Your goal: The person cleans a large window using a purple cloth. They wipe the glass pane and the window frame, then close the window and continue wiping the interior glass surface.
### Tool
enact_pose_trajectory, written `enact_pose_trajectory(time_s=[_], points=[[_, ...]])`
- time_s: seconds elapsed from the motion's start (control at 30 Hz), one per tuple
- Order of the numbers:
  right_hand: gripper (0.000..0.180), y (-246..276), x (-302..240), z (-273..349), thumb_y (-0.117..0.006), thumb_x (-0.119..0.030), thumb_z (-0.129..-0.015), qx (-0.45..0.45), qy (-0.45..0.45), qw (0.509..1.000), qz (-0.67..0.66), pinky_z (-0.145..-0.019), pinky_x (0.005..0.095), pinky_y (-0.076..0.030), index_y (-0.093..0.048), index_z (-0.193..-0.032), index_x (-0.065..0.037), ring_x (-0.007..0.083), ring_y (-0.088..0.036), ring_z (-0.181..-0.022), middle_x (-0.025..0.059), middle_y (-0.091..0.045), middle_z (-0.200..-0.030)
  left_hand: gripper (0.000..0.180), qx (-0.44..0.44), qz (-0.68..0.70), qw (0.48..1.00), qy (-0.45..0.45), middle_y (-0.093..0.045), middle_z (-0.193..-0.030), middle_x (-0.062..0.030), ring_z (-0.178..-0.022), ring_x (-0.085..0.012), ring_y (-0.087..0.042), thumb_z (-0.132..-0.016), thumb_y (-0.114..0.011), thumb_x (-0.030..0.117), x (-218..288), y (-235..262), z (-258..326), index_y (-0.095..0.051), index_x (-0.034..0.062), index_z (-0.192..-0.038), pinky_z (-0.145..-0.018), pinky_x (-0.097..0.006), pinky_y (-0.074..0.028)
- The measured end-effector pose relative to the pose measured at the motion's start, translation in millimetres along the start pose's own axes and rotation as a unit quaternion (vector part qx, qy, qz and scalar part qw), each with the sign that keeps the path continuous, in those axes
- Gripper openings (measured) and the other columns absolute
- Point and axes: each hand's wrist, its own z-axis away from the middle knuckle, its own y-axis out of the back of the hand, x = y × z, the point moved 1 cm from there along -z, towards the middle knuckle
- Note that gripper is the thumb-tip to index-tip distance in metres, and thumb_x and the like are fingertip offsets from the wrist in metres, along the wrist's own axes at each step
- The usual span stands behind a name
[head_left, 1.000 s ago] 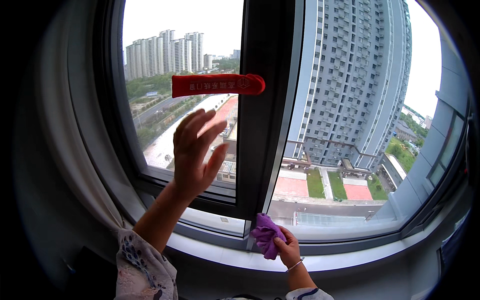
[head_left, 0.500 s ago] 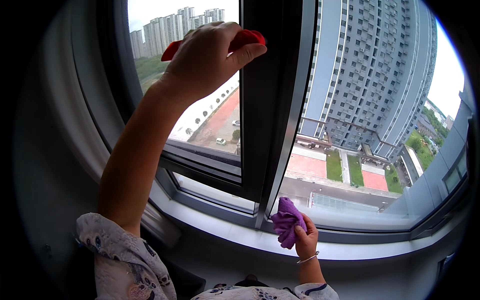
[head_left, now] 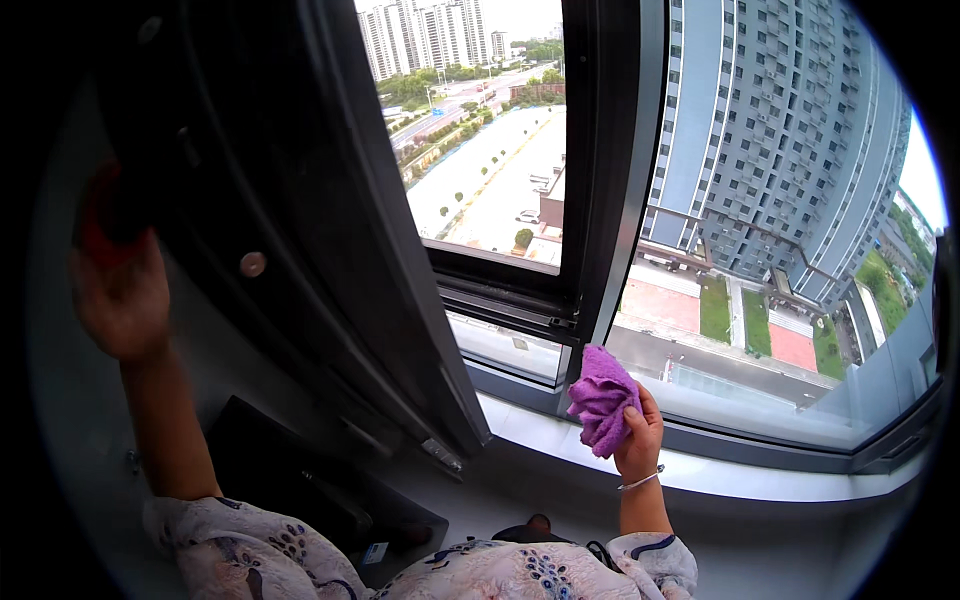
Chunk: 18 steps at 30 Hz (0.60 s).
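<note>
My left hand (head_left: 120, 290) is raised at the far left, closed around the red handle (head_left: 105, 215) of the dark window sash (head_left: 300, 230), which stands swung open into the room. My right hand (head_left: 640, 435) is low near the white sill (head_left: 560, 445), gripping a crumpled purple cloth (head_left: 603, 397) held close to the dark centre frame post (head_left: 610, 170). The cloth is just in front of the fixed right pane (head_left: 780, 220).
Through the opening, roads, trees and tall buildings lie far below. A grey tower fills the right pane. A dark box-like object (head_left: 300, 470) sits below the open sash. The grey wall runs along the left.
My left hand took hold of the red handle and pulled the sash inward and to the left, opening the window. My right hand with the cloth stayed by the sill.
</note>
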Motion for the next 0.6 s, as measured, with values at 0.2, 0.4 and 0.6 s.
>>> enact_pose_trajectory(time_s=[0.2,0.4,0.6], points=[[0.05,-25.5,10.4,2.8,-0.05,-0.015,-0.086,-0.058,-0.08,0.99,-0.102,-0.099,0.0396,-0.048,-0.047,-0.131,0.006,0.028,-0.061,-0.111,0.0168,-0.06,-0.122,0.066,-0.073,0.659,0.734,0.145,-0.044,-0.143,-0.0204,-0.132,-0.03,-0.045,-0.104,-0.027,0.047,51.9,96.1,27.6,-0.028,-0.003,-0.147,-0.11,-0.04,-0.038],[0.024,-21.7,46.2,14.9,-0.046,-0.02,-0.087,-0.017,-0.207,0.933,-0.293,-0.085,0.0393,-0.053,-0.061,-0.094,-0.002,0.0257,-0.065,-0.089,0.0111,-0.067,-0.091,0.072,0.304,0.328,0.803,0.394,-0.022,-0.156,-0.0189,-0.145,-0.0295,-0.021,-0.103,-0.021,0.05,126.5,94.4,144.4,-0.017,-0.0039,-0.15,-0.119,-0.041,-0.017],[0.037,-84.3,94.8,32.5,-0.048,-0.034,-0.094,-0.011,-0.331,0.898,-0.288,-0.089,0.0445,-0.053,-0.063,-0.108,-0.003,0.0296,-0.065,-0.098,0.0138,-0.068,-0.106,0.07,0.17,0.17,0.864,0.443,-0.024,-0.157,-0.0121,-0.144,-0.0238,-0.024,-0.103,-0.028,0.051,108.2,123.5,206.4,-0.017,0.0032,-0.153,-0.117,-0.038,-0.022]])
